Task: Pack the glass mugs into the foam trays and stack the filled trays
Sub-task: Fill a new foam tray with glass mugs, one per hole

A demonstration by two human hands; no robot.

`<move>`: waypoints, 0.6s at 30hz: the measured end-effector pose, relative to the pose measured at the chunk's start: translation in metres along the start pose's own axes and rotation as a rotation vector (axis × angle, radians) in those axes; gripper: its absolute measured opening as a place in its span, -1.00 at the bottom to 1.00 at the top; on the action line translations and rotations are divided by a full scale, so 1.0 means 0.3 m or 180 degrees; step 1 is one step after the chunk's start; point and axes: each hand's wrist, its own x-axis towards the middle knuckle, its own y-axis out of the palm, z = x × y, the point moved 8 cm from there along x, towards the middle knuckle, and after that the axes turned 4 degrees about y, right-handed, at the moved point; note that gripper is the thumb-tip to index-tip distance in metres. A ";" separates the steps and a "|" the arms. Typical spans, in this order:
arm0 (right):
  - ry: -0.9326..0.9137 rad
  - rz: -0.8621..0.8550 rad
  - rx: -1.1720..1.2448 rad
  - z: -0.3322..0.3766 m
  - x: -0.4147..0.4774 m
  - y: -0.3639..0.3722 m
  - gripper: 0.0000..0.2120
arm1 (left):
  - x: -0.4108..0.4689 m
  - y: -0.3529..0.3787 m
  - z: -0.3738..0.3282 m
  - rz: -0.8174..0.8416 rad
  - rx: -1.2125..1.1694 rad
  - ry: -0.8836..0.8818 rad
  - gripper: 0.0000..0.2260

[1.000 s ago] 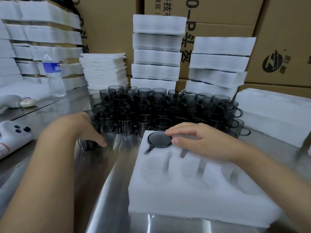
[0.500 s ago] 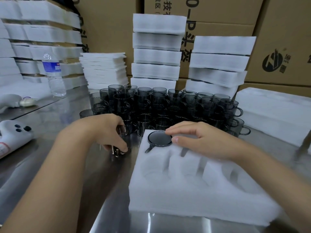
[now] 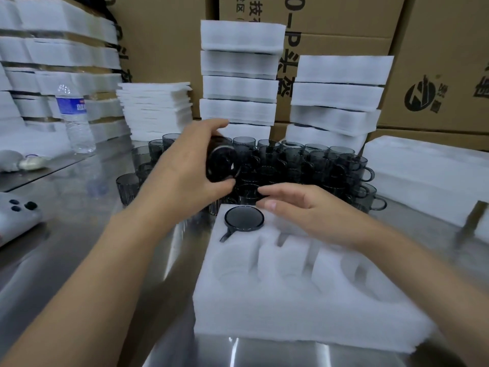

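A white foam tray [image 3: 291, 300] with round pockets lies on the steel table in front of me. One dark glass mug [image 3: 244, 218] sits upside down in its far left pocket, handle pointing toward me. My left hand [image 3: 185, 170] holds a second dark mug [image 3: 222, 162] tilted on its side in the air, above the tray's far left corner. My right hand [image 3: 312, 213] hovers flat over the tray's far edge, fingers apart, just right of the seated mug. A crowd of several dark mugs [image 3: 304, 165] stands behind the tray.
Stacks of foam trays [image 3: 238, 75] [image 3: 338, 102] and thin foam sheets [image 3: 156, 109] rise behind the mugs, before cardboard boxes. A water bottle [image 3: 75, 117] stands at left, more foam [image 3: 428, 176] at right. A white device [image 3: 16, 218] lies at the left edge.
My left hand picked a mug from the table's left side, lifted it and carried it right, tilting it. My right hand rose slightly off the seated mug.
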 end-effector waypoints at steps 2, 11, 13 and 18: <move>-0.0078 -0.0111 0.0367 0.012 0.000 -0.012 -0.44 | -0.008 0.024 -0.078 -0.0122 -0.0235 0.0368 -0.32; -0.0252 -0.0539 0.1121 0.016 0.003 -0.057 -0.43 | -0.048 0.181 -0.225 0.0354 -0.0429 0.0906 -0.29; -0.0239 -0.0588 0.1216 0.010 0.006 -0.062 -0.49 | -0.047 0.185 -0.205 0.0358 -0.0667 0.0742 -0.26; -0.0009 -0.0803 0.1750 -0.011 0.011 -0.089 -0.48 | -0.045 0.230 -0.125 0.0595 -0.1443 -0.0131 -0.15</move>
